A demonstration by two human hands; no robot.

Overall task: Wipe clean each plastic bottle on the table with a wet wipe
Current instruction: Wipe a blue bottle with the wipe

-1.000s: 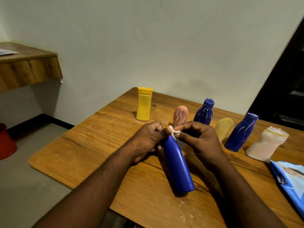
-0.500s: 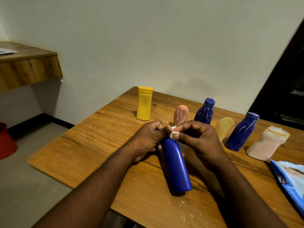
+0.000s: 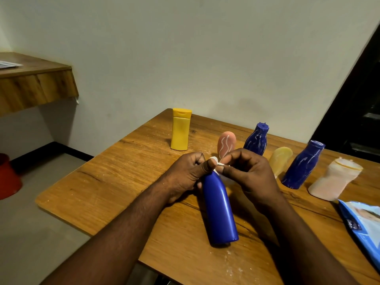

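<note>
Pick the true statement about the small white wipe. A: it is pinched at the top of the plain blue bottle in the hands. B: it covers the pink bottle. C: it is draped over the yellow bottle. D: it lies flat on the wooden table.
A: the right hand pinches the small white wet wipe against the top of the smooth blue plastic bottle, which the left hand grips near its neck.

Left hand (image 3: 186,173), right hand (image 3: 249,173) pinch wipe (image 3: 214,162) — atop blue bottle (image 3: 219,210).
</note>
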